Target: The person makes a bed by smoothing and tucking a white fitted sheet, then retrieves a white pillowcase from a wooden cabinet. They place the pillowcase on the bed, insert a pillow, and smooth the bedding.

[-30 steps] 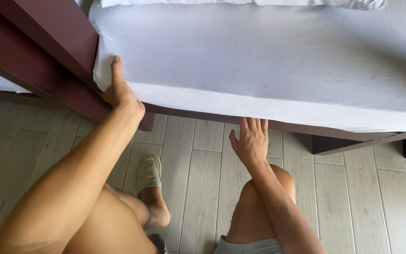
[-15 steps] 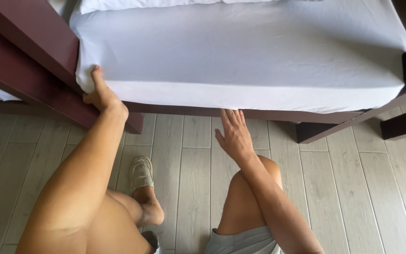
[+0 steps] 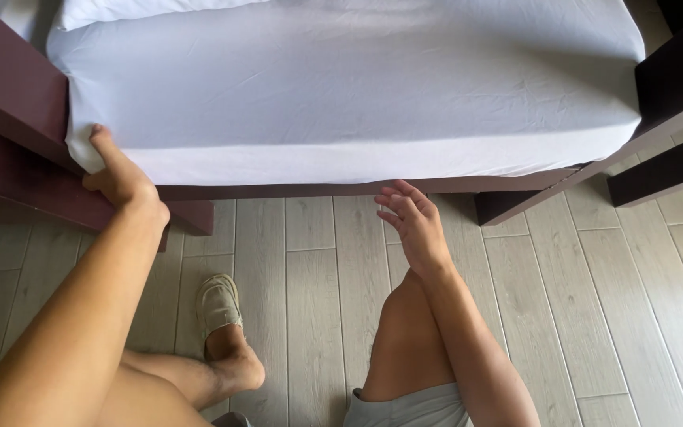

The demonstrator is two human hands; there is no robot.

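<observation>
From the head view, the left hand [image 3: 120,178] presses against the lower corner of the white fitted sheet [image 3: 341,87], where the mattress meets the dark wooden bed frame [image 3: 9,119]. Its thumb points up along the sheet's edge and the other fingers curl under the corner, hidden from sight, so it appears to be closed on the fabric there. The sheet stretches away above and to the right of that hand, smooth across the top of the bed, with a white pillow [image 3: 128,9] at the far edge. The right hand [image 3: 411,221] is open, fingers loosely spread, held in the air just below the sheet's lower edge and not touching it. Below both hands lies the pale plank floor [image 3: 594,316], and between the forearms a foot in a light shoe [image 3: 219,304] rests on it.
</observation>
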